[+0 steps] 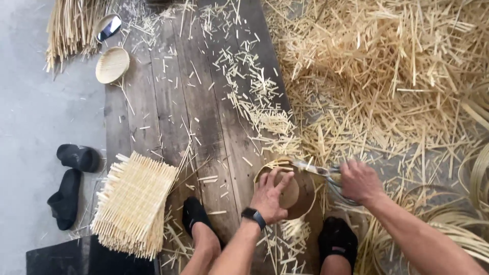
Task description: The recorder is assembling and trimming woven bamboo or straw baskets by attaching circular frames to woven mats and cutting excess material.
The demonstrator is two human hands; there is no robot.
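— Where the round woven bamboo basket (290,191)?
— Lower centre of the frame, on dark planks (168,102), pressed under spread left hand (271,196).
— And right hand (360,181)?
— Clenched on scissors (318,170), blades at basket rim.

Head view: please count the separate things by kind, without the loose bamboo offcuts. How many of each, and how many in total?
Round baskets: 2, one under the left hand at, one finished
Scissors: 1, in the right hand
Stack of woven square mats: 1
Black slippers: 2
Total: 6
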